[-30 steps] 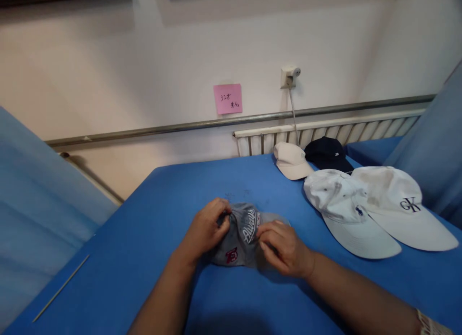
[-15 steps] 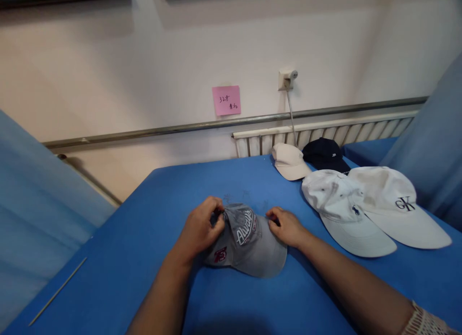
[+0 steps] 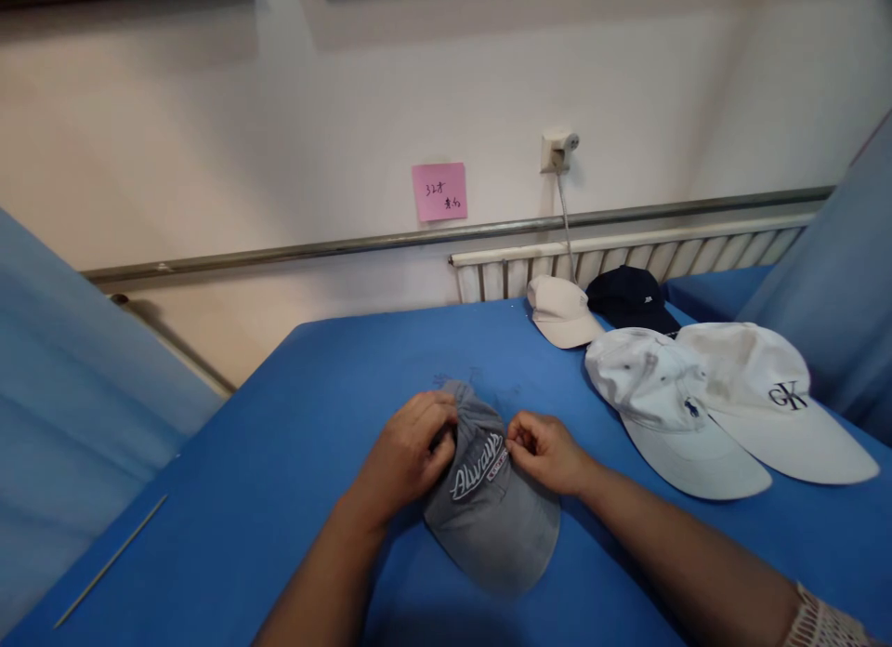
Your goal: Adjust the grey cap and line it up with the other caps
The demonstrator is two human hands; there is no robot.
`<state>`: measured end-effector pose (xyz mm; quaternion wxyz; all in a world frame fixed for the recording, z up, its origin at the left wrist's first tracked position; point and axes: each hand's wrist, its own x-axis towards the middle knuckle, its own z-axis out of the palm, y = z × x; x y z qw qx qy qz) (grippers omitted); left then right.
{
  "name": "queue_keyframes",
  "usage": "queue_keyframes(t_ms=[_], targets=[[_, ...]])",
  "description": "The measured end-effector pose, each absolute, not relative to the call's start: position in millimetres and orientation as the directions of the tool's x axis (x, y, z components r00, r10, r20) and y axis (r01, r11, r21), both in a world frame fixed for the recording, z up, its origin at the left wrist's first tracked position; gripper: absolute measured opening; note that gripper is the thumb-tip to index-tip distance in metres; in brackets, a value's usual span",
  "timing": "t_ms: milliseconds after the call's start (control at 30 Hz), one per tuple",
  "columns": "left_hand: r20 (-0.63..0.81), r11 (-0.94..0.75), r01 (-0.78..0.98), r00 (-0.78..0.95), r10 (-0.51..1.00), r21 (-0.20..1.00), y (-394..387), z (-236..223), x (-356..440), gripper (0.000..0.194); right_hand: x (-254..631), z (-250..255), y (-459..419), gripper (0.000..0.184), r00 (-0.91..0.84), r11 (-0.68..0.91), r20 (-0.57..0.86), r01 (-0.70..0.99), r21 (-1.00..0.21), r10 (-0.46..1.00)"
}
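Observation:
A grey baseball cap with "Always" lettered across its front rests on the blue tabletop, brim pointing toward me. My left hand pinches the left side of its crown, fingers curled over the fabric. On the opposite side, my right hand grips the crown's edge beside the lettering between thumb and fingers. The cloth between the two hands is creased. The back of the cap is mostly hidden.
To the right lie a white cap with a horse logo, a white "CK" cap, a beige cap and a navy cap. A thin stick lies at left. A radiator stands behind.
The grey cap has turned so its brim points more toward me, and its side emblem is out of sight. My left hand has shifted right and slightly down with it.

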<state>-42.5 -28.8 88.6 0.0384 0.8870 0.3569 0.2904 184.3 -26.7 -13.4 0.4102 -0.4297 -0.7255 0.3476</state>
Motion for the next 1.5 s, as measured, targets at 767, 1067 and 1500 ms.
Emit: queue_keyframes(t_ms=[767,1067,1500], targets=[[0.410,-0.529,0.718,0.359,0.838,0.453,-6,65,-46,0.017,180,6,-47,0.011,-0.496,0.474,0.274,0.338,-0.813,0.824],[0.572,-0.605,0.643,0.301,0.763,0.469,-14,62,-35,0.015,194,10,-41,0.013,-0.466,0.477,0.310,0.296,-0.828,0.828],[0.564,-0.540,0.611,0.179,0.806,0.578,-11,48,-30,0.015,183,-15,-28,0.013,-0.106,0.409,0.401,0.395,-0.823,0.910]])
